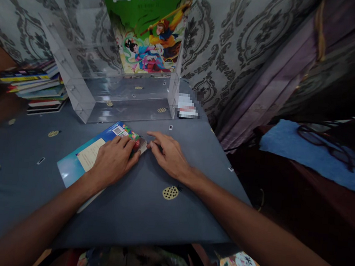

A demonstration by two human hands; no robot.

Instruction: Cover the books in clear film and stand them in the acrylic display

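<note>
A paperback book (pixel 82 161) with a teal cover, a cream panel and a barcode lies tilted on the grey tablecloth (pixel 131 216). My left hand (pixel 113 160) rests over its middle, with the fingers curled across the cover and gripping it. My right hand (pixel 169 155) lies to the right of the book, its fingertips and thumb against the book's far corner. I cannot tell whether that hand grips the corner or only touches it. The fingers hide part of the cover.
A clear acrylic stand (pixel 86 99) holds a green illustrated book (pixel 146 29) at the back. A stack of books (pixel 33 85) lies to the left. The table edge runs at the right, beyond it a blue cloth (pixel 313 158), glasses (pixel 326 147) and a curtain (pixel 257 82).
</note>
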